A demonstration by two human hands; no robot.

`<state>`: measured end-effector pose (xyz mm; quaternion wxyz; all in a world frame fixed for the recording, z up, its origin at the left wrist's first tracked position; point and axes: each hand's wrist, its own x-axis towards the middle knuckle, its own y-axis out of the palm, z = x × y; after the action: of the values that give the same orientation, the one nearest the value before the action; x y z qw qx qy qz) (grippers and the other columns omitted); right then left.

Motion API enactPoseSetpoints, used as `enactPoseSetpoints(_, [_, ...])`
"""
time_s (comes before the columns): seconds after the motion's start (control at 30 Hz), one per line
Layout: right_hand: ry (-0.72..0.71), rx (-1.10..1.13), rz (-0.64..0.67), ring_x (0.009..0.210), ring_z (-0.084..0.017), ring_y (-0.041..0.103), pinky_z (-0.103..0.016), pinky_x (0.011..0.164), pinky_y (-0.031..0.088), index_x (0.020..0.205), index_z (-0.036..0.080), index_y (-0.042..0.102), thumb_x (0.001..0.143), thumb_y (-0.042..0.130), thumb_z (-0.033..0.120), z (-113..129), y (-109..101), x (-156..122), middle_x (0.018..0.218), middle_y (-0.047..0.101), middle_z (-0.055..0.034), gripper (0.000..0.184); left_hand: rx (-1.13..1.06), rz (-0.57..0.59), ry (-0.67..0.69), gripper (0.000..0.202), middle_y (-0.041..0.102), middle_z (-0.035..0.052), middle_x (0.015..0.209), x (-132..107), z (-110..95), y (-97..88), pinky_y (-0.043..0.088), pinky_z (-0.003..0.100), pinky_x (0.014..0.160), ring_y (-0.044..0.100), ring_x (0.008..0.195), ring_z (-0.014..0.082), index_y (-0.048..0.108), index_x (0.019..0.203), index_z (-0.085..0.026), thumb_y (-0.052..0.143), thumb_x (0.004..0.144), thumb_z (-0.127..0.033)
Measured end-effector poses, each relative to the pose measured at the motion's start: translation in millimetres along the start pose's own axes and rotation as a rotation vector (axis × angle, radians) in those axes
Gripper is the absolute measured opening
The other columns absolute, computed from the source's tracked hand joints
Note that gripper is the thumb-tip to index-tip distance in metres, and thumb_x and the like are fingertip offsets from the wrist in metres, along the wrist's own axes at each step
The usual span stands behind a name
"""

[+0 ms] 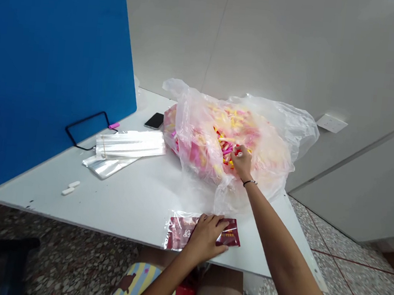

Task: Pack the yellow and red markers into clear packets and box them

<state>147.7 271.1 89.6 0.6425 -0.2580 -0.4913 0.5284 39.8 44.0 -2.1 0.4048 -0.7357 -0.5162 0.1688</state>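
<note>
My left hand (205,240) lies flat with fingers spread over a dark red printed packet (230,233), which sits partly inside a clear plastic sleeve (167,231) at the table's front edge. At the opening of a large translucent plastic bag (198,138), my right hand (243,161) is closed, fingertips pinched. A small white-tipped piece shows at those fingertips. Many small stick-like pieces (227,150) in pink, red, yellow and white fill the bag. A dark band circles my right wrist.
Clear plastic sleeves (132,145) lie stacked at left, near a black phone (154,120), a pink piece (114,125) and a black wire frame (86,129). Two white pieces (68,191) rest on the white table (135,202). A blue panel (51,57) borders the left; a wall stands behind.
</note>
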Motion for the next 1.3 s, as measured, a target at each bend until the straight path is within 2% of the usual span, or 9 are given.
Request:
enactPoseSetpoints(0.13, [-0.079,0.408,-0.292,0.076,-0.004,0.054,-0.012,0.071,0.041,0.088,0.009,0.054,0.077,0.053,0.034,-16.6,-31.7,-1.8,0.087,0.060,-0.0030,0.027,0.005,-0.050,0.043,0.062,0.048,0.0052,0.131,1.7,3.5,2.6,0.028,0.042,0.105,0.042,0.120,0.0250,0.051,0.124,-0.025,0.075,0.068,-0.039])
enactPoseSetpoints(0.27, [-0.041,0.787,-0.584,0.058,-0.002,0.052,-0.012,0.054,0.040,0.086,0.011,0.049,0.070,0.063,0.036,-22.6,-92.3,-17.6,0.078,0.058,0.0008,0.033,0.017,-0.051,0.034,0.063,0.047,0.0052,0.133,2.9,4.6,5.3,0.031,0.041,0.104,0.044,0.120,0.0248,0.050,0.127,-0.026,0.074,0.069,-0.038])
enactPoseSetpoints(0.43, [0.017,1.199,-0.685,0.039,0.001,0.040,-0.011,0.040,0.030,0.095,0.018,0.036,0.072,0.060,0.034,-35.9,-152.1,-71.9,0.070,0.055,0.0066,0.037,0.024,-0.001,-0.012,0.063,0.043,0.0029,0.139,4.0,1.0,4.0,0.038,0.041,0.098,0.047,0.119,0.0247,0.045,0.131,-0.030,0.069,0.074,-0.035])
enactPoseSetpoints(0.53, [0.187,1.231,-0.754,0.039,0.000,0.040,-0.012,0.040,0.032,0.091,0.016,0.036,0.066,0.064,0.035,-58.3,-134.7,-109.2,0.067,0.054,0.0070,0.043,0.039,0.010,-0.019,0.060,0.042,0.0035,0.140,5.0,-0.9,1.5,0.039,0.042,0.098,0.046,0.120,0.0249,0.046,0.131,-0.028,0.067,0.076,-0.034])
enactPoseSetpoints(0.67, [0.644,1.208,-0.787,0.042,0.000,0.042,-0.011,0.039,0.031,0.094,0.016,0.037,0.057,0.066,0.050,-94.2,-68.4,-153.9,0.067,0.053,0.0068,0.058,0.066,0.007,-0.013,0.061,0.043,0.0027,0.140,4.6,-2.0,0.1,0.039,0.043,0.098,0.046,0.119,0.0253,0.047,0.131,-0.028,0.069,0.074,-0.034])
enactPoseSetpoints(0.8, [0.800,1.185,-0.703,0.046,-0.002,0.046,-0.012,0.042,0.035,0.097,0.013,0.041,0.052,0.070,0.053,-115.3,-16.9,-185.7,0.064,0.053,0.0045,0.067,0.089,0.014,-0.001,0.061,0.043,0.0037,0.139,4.6,-2.8,-0.6,0.038,0.042,0.098,0.045,0.120,0.0254,0.048,0.130,-0.028,0.069,0.074,-0.034])
enactPoseSetpoints(0.97, [0.699,0.747,-0.439,0.064,-0.007,0.054,-0.018,0.062,0.044,0.095,0.008,0.059,0.061,0.065,0.047,-119.8,0.3,-200.7,0.072,0.059,-0.0038,0.052,0.113,0.029,-0.002,0.064,0.042,0.0036,0.140,6.2,-3.3,-2.1,0.039,0.041,0.098,0.044,0.122,0.0252,0.047,0.131,-0.027,0.071,0.072,-0.035])
enactPoseSetpoints(1.1, [0.474,0.458,-0.412,0.083,-0.009,0.054,-0.021,0.080,0.043,0.090,0.010,0.067,0.073,0.056,0.039,-118.5,4.0,-206.0,0.091,0.060,-0.0082,0.036,0.145,0.050,0.013,0.073,0.040,0.0043,0.141,8.1,-3.8,-2.2,0.038,0.043,0.098,0.042,0.123,0.0266,0.043,0.134,-0.026,0.073,0.069,-0.038])
enactPoseSetpoints(1.3, [0.348,0.392,-0.377,0.082,-0.008,0.052,-0.019,0.081,0.042,0.090,0.011,0.067,0.081,0.051,0.035,-117.8,3.0,-210.9,0.092,0.058,-0.0068,0.030,0.213,0.076,-0.005,0.086,0.036,0.0065,0.144,11.1,-7.3,-2.1,0.037,0.046,0.097,0.039,0.125,0.0295,0.031,0.142,-0.024,0.072,0.069,-0.042])
